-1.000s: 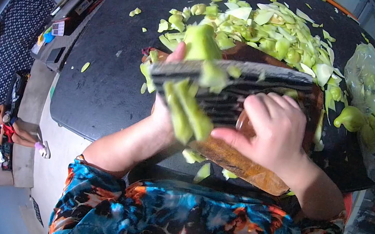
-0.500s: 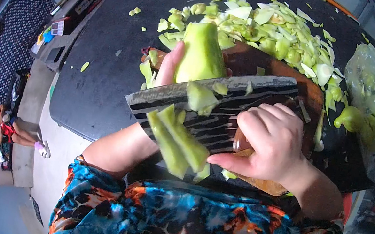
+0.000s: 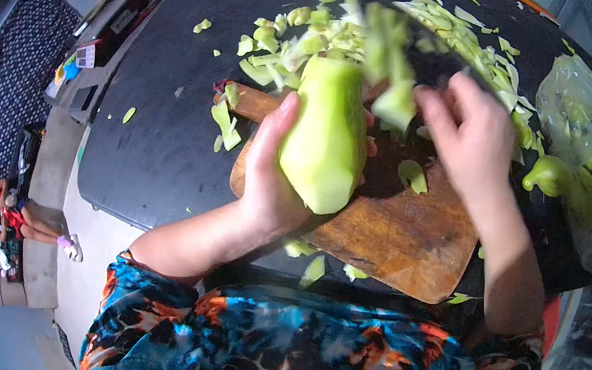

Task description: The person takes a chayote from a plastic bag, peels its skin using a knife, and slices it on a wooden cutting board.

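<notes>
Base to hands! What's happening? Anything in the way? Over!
Left hand holding peeled green gourd. Right hand gripping blurred knife. Maybe in the way: peel scrap on cutting board.

texts: none legible | labels: none legible | brands: none legible | numbers: none legible | signs: none legible

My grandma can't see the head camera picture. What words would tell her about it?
A person's left hand holds a pale green vegetable above a wooden board, while the blurred right hand holds a dark knife nearby. Green scraps litter the black table, with a plastic bag at right.
</notes>
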Motion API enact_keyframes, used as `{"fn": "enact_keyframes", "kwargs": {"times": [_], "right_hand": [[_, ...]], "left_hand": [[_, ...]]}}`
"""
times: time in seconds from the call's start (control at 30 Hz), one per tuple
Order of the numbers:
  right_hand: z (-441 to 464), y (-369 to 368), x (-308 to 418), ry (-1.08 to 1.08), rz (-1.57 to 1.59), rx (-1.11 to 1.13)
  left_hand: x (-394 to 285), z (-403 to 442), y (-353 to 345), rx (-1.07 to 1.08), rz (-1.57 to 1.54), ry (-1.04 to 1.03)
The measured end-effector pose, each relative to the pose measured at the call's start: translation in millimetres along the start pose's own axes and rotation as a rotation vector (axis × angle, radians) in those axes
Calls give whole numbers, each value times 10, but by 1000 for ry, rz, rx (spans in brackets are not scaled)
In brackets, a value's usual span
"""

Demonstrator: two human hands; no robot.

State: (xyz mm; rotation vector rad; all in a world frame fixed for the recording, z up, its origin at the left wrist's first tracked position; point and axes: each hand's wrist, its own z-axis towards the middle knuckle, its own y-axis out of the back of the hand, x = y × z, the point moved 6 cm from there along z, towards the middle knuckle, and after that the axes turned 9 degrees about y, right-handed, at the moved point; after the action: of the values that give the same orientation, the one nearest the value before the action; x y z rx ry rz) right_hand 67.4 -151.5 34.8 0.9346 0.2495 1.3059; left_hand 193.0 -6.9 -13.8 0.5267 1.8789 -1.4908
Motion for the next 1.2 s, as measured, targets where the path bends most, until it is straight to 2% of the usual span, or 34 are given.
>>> {"fn": "enact_keyframes", "kwargs": {"times": [0.03, 0.1, 0.2, 0.23, 0.27, 0.3, 0.37, 0.43, 0.5, 0.6, 0.63, 0.87, 0.97, 1.03, 1.07, 1.1, 1.17, 1.2], "right_hand": [[53, 39, -163, -68, -104, 1], [97, 81, -407, -126, -171, -47], [86, 112, -379, -155, -30, -14], [78, 102, -267, -116, 77, 0], [46, 93, -109, -78, 184, 16], [5, 72, 31, -42, 290, 31], [-72, 61, 344, 246, 220, 66], [-159, 48, 623, 438, 270, 124], [-254, 38, 805, 538, 267, 172], [-338, 3, 907, 555, 269, 148], [-351, 0, 916, 564, 259, 133], [-351, -63, 851, 534, 173, 164], [-338, -44, 852, 534, 137, 129], [-261, -53, 724, 472, 73, 97], [-204, -89, 565, 351, 107, 119], [-127, -62, 403, 233, 49, 61], [-34, -48, 18, -9, 110, 57], [-29, -33, 19, -20, 161, 48]], "left_hand": [[15, 4, -35, 53, -1, 29], [-3, 36, -43, 27, -111, 50], [-45, 121, 42, -39, -215, 45], [-64, 148, 112, -69, -239, 35], [-66, 161, 189, 21, -349, 86], [-100, 151, 190, 26, -404, 85], [-159, 129, 146, 43, -514, 87], [-100, 91, 289, -116, -307, 83], [-132, 90, 66, 247, -401, 248], [-122, 118, 25, 240, -363, 263], [-118, 139, 33, 150, -341, 235], [-136, 116, 124, -5, -185, 176], [-124, 57, 62, -74, -197, 235], [-119, 103, 122, -142, -220, 122], [-70, 36, 301, -131, -189, 8], [-99, 90, 112, -50, -171, 16], [-48, 60, 13, -41, -40, 70], [-63, 69, 22, -48, -45, 55]]}}
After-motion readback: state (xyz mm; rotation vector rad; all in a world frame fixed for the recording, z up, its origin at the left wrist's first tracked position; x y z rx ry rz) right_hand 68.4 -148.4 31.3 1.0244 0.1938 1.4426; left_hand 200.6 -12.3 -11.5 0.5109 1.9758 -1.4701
